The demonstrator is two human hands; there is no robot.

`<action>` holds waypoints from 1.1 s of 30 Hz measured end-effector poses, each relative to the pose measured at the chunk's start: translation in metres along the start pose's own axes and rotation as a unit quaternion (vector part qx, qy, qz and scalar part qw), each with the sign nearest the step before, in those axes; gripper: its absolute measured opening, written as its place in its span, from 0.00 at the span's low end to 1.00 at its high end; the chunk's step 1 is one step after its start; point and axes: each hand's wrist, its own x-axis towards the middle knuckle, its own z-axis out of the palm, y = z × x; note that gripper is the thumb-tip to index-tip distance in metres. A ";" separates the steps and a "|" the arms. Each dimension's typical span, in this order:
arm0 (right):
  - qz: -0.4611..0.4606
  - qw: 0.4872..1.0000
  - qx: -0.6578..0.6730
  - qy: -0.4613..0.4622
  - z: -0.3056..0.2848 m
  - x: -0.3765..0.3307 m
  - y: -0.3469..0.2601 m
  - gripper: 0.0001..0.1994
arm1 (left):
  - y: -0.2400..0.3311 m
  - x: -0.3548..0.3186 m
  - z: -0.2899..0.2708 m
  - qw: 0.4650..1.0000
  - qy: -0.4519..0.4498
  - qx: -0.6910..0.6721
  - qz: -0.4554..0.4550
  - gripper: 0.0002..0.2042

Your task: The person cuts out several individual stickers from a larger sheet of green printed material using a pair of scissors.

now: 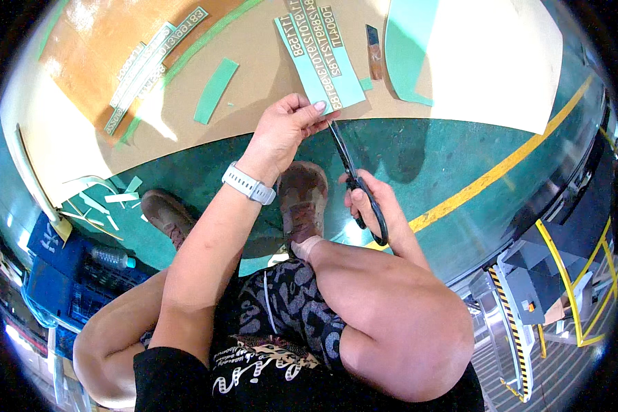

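The left hand's (287, 127) fingers pinch the near edge of the green sheet of characters (350, 86) over the tan board (257, 72), the right hand's (374, 200) fingers grip the black scissors (345, 154), and clean cutting likely wants fingertips clear of the blades.

Tan sheet (261, 41) before me, bearing an orange-brown panel (89, 62) at left, a short green strip (216, 90), a narrow dark strip (373, 55) and a larger green piece (402, 62); pale scraps (121, 198) litter the green floor (460, 158).
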 end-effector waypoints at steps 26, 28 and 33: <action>-0.040 0.992 -0.115 0.045 -0.006 0.005 -0.018 0.24 | 0.014 -0.011 0.011 1.000 -0.020 -0.022 0.006 0.08; -0.042 0.986 -0.151 0.050 -0.005 0.006 -0.023 0.23 | 0.013 -0.010 0.010 0.999 -0.025 -0.034 0.007 0.08; -0.042 0.984 -0.161 0.064 -0.002 0.005 -0.030 0.22 | 0.013 -0.011 0.012 0.999 -0.014 -0.038 0.002 0.07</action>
